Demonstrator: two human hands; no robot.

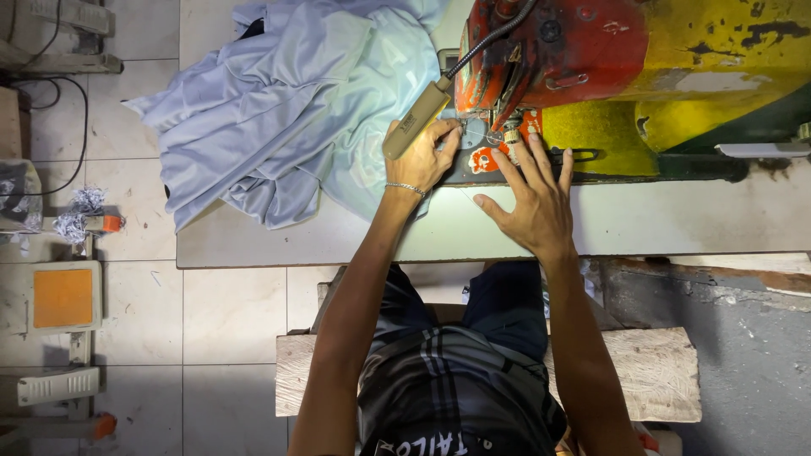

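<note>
At the red-and-yellow metal sewing machine (591,51), the left hand (427,156) seemingly pinches something tiny beside its needle; the right hand (532,203) lies flat, unclenched, before it, with pale blue fabric (287,110) heaped left.

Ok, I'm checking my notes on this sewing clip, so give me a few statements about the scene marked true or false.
1. The left hand is at the needle area of the sewing machine. True.
2. The right hand grips scissors. False: it lies flat and open on the table.
3. The pale blue fabric is heaped left of the machine. True.
4. The left wrist is bare. False: it wears a bracelet.
5. The person sits on a wooden bench. True.
</note>
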